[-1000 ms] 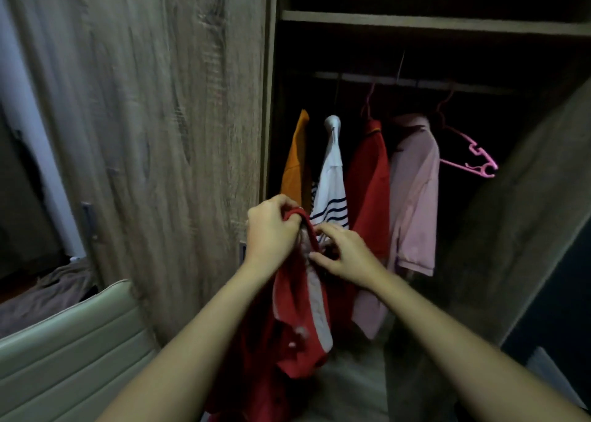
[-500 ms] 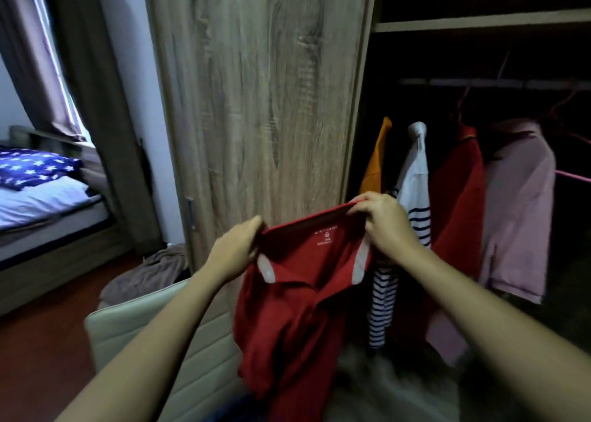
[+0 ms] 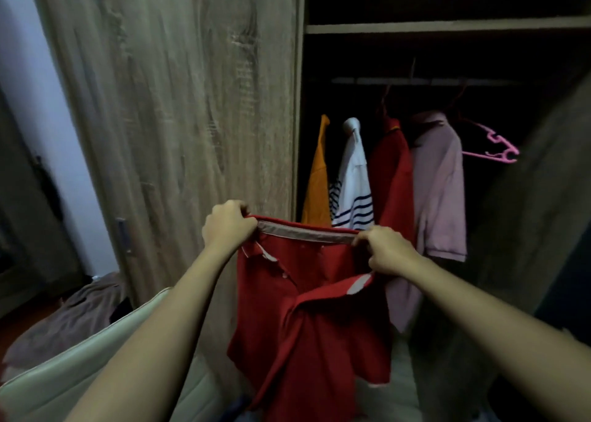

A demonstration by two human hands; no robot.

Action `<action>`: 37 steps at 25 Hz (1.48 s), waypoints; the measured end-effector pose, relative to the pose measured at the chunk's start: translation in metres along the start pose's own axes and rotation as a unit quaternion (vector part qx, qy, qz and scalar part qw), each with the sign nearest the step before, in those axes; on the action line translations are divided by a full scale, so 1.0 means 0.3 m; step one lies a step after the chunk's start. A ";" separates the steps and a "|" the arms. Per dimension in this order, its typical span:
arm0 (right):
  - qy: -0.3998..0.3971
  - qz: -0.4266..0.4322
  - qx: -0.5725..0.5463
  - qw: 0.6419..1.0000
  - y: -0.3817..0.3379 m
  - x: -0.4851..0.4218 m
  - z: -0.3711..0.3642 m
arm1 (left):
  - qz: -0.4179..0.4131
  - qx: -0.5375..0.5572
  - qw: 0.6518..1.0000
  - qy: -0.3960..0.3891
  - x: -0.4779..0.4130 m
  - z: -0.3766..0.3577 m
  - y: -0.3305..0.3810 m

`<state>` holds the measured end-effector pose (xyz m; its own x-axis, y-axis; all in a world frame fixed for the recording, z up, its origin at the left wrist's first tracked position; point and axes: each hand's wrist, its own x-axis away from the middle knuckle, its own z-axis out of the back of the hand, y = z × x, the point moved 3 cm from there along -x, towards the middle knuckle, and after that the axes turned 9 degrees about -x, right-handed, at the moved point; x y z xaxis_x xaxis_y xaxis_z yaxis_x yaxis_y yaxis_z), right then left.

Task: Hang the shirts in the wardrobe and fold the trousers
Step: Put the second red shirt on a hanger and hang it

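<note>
I hold the red polo shirt (image 3: 307, 293) stretched by its top edge between 2 closed grips, left hand (image 3: 227, 226) and right hand (image 3: 387, 250), the body hanging below. The empty pink hanger (image 3: 492, 146) hangs up and right on the wardrobe rail (image 3: 415, 81), nearer my right hand.

A red polo shirt (image 3: 307, 309) is being held up by a taut, pale-banded edge at its collar, which is being pinched between the left hand (image 3: 227, 226) and the right hand (image 3: 388, 250). Its body is hanging crumpled below the grip. Beyond and above the grip, four shirts are being carried on hangers: orange (image 3: 318, 178), striped white (image 3: 353, 178), red (image 3: 391, 178) and pink (image 3: 438, 182).
</note>
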<state>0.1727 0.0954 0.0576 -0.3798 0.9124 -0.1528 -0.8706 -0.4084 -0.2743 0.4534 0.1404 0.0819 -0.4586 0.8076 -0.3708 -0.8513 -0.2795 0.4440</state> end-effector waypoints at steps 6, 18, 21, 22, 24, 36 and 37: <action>0.158 -0.133 -0.159 0.965 0.236 0.142 0.265 | -0.090 0.084 0.992 -0.001 -0.042 -0.035 0.281; 0.230 -0.092 -0.094 0.964 0.512 0.198 0.557 | -0.353 0.149 0.858 -0.342 0.015 -0.109 0.823; 0.185 -0.057 -0.015 0.981 0.590 0.145 0.560 | -0.321 0.249 0.904 -0.136 -0.008 -0.178 1.032; 0.178 -0.043 0.003 0.983 0.617 0.131 0.559 | -0.313 0.269 0.904 -0.115 -0.009 -0.213 1.108; 0.177 -0.015 0.027 0.984 0.671 0.116 0.570 | -0.288 0.317 0.893 -0.139 -0.017 -0.289 1.267; 0.188 0.006 -0.001 0.982 0.923 0.125 0.746 | -0.015 0.493 0.810 -0.317 -0.233 -0.701 1.855; 0.187 0.009 -0.009 0.982 0.934 0.124 0.754 | -0.008 0.500 0.800 -0.332 -0.234 -0.723 1.882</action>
<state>-0.1560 0.0214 0.1898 -0.2505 0.8318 -0.4953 -0.8581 -0.4277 -0.2842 -0.0503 -0.1866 0.1816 0.0694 0.9975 -0.0158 -0.0745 0.0210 0.9970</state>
